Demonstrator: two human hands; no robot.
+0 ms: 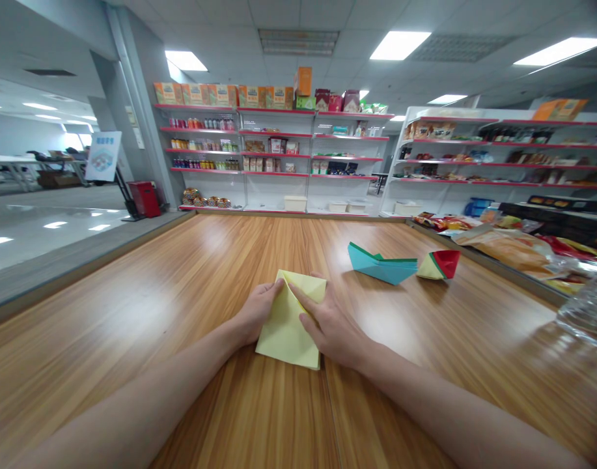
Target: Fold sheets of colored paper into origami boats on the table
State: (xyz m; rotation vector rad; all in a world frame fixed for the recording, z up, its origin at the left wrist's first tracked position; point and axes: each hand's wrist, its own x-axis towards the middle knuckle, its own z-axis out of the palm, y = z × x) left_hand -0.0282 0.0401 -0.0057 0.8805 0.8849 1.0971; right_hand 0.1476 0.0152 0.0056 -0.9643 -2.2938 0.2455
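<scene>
A pale yellow sheet of folded paper is tilted up over the wooden table in front of me. My left hand pinches its upper left edge, thumb on the front and fingers behind. My right hand grips the right side, with its index finger stretched across the front toward the top left, at a slightly lifted layer. The other right fingers are partly hidden behind the paper. Farther off to the right stand a blue folded paper boat with a green edge and a smaller red, green and yellow folded paper piece.
The wooden table has a raised dark rim. A clear plastic container stands at the right edge. Snack packets lie beyond the right rim. Stocked shelves line the back, and a sign stand is at the left.
</scene>
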